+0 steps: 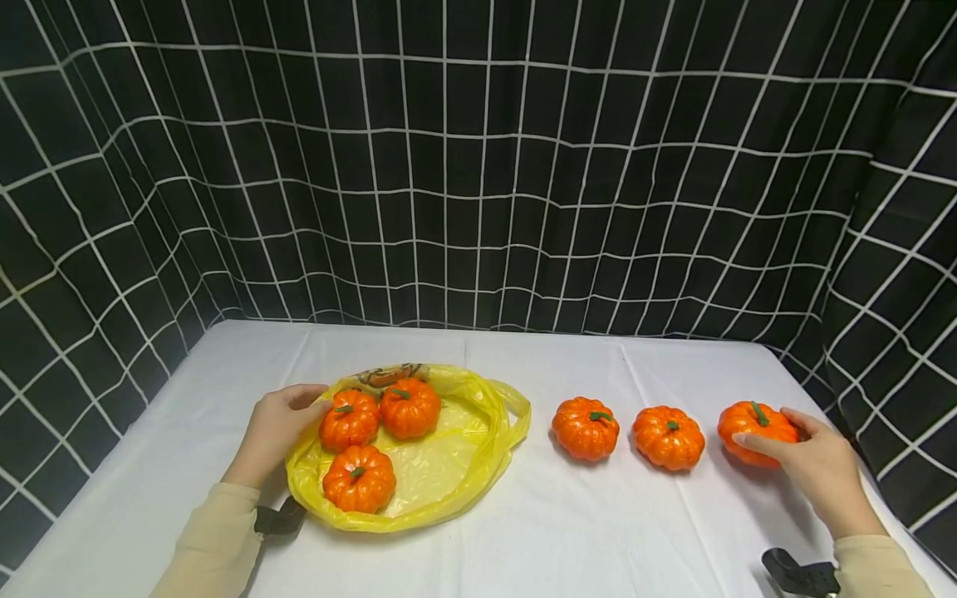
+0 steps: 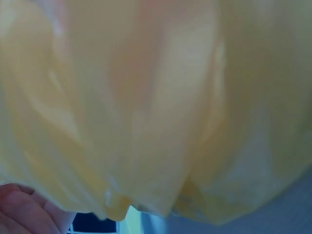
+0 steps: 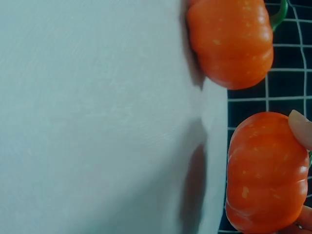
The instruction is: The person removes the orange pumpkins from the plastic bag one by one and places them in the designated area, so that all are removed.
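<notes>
The fingers of the right hand are parted about as wide as the pumpkin and have hold of it: the thumb lies across its near face, the other fingers reach behind its right side. From the right wrist view its shadow lies apart from it, so I judge that it is just off the worktop. Here the grip should press evenly from both sides, on the ribbed body and not on the stem, because the shiny skin may be slippery.

Just left of these fingers lies a second pumpkin, and beyond it a third pumpkin. Any move to the left should be high enough to not knock these two, and the wrist should stay level.

Well to the left, the fingers of the left hand are bent a little and touch the left rim of the yellow bag; I cannot tell whether they pinch it. To their right, inside the open bag, are three pumpkins, the nearest close to the thumb. This hand would do well to steady the rim lightly, without pulling, since the thin plastic could fold inward and make the opening narrow.
</notes>
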`<state>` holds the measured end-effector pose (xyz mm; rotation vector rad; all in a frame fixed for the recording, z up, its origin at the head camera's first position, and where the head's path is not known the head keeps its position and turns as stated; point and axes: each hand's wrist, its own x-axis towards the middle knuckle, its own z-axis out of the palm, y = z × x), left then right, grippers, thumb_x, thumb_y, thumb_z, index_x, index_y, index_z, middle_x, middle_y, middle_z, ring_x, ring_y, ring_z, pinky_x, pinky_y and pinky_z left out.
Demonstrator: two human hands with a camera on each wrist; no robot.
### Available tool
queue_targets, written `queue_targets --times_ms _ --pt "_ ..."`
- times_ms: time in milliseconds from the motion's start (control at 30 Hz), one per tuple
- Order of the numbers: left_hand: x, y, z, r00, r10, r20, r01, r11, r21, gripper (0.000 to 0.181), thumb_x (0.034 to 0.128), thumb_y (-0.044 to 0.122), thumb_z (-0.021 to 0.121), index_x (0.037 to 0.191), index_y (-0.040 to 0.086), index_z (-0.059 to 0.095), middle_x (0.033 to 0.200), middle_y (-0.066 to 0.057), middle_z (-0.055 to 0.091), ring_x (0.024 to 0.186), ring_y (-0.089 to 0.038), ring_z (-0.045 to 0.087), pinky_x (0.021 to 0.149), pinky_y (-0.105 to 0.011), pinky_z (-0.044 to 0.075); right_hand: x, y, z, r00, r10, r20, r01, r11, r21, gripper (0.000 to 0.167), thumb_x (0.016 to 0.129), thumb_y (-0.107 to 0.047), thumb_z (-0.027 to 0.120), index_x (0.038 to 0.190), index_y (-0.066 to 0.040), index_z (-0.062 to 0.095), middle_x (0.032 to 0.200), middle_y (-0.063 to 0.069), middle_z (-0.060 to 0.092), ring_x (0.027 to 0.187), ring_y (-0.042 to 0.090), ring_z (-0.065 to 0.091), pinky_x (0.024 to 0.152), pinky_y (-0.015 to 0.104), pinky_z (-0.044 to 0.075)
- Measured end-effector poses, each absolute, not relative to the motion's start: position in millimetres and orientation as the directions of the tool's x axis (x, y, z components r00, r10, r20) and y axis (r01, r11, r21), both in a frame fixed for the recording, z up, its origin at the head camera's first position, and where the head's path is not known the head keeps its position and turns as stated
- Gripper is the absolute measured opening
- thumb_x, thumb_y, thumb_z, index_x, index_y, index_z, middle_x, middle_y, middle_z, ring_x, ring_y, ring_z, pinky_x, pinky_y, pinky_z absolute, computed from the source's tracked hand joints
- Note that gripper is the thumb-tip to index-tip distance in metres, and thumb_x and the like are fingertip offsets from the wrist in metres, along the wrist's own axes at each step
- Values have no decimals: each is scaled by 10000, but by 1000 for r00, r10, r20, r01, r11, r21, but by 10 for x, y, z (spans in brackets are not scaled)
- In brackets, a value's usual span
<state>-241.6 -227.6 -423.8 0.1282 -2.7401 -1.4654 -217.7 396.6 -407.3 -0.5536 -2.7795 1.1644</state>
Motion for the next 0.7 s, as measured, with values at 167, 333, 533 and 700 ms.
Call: queue_targets --times_ms 167,333,533,700 --pt "-2422 -2277 -4234 -996 -89 -9 -57 554 831 435 962 222 595 1324 -18 598 1369 -252 591 1338 -419 498 1135 -521 418 -2198 3989 -4094 -928 360 -92 316 632 -708 972 897 -457 688 1526 96 195 1536 407 223 1391 545 257 1139 677 267" --pt "-2428 -2274 -4236 -996 -87 -15 -61 555 830 432 963 219 595 1325 -16 598 1370 -249 591 1339 -416 498 1136 -520 417 -2223 4019 -4127 -928 355 -112 328 639 -696 994 882 -465 705 1529 90 194 1538 410 209 1401 556 235 1145 678 255" --pt "-2429 -2275 -4245 -996 -90 -19 -66 555 829 434 962 228 598 1323 -12 601 1367 -242 598 1332 -409 505 1134 -519 419 -2264 4050 -4163 -922 355 -153 362 656 -662 1018 886 -506 678 1532 91 166 1544 407 189 1404 560 229 1147 679 252" --pt "-2422 -2278 -4249 -996 -92 -15 -63 551 832 431 959 230 603 1316 -12 607 1356 -238 607 1321 -403 519 1126 -510 431 -2279 4043 -4186 -921 353 -165 371 668 -645 1023 887 -505 675 1527 102 157 1533 418 192 1395 561 237 1148 675 256"
